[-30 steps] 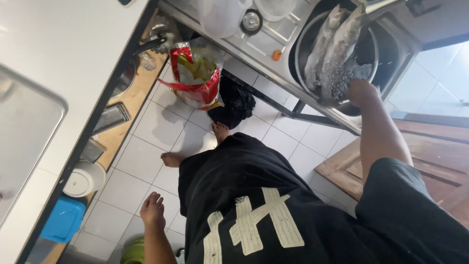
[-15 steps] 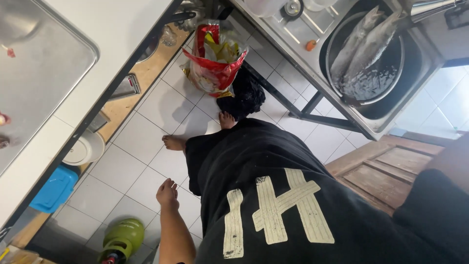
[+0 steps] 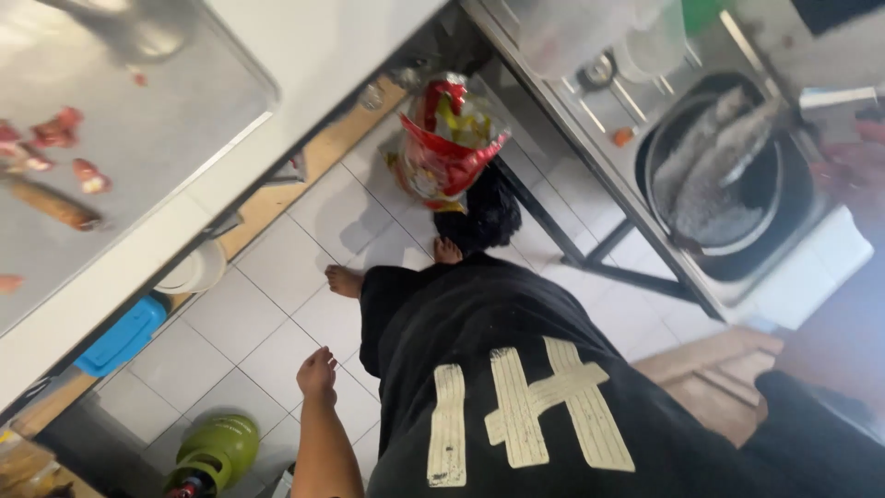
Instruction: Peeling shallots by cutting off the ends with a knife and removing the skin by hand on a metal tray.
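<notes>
1. The person's left hand (image 3: 317,373) hangs empty at their side above the white tiled floor (image 3: 277,304), its fingers (image 3: 324,356) loosely apart and curled, touching nothing.
2. Below and just left of those fingers, a green gas cylinder (image 3: 214,449) stands on the floor.
3. Further left, a blue tub (image 3: 123,334) and a white bowl (image 3: 195,270) sit on a low wooden shelf under the white worktop (image 3: 304,55).
4. Beyond the fingers, past two bare feet, a red and yellow bag (image 3: 448,138) stands next to a black bag (image 3: 487,214).
5. Far right, the right hand (image 3: 853,171) is a blur at the frame edge (whether its fingers are apart or together cannot be told), near a dark pan (image 3: 728,184) holding two long grey fish (image 3: 705,166).
</notes>
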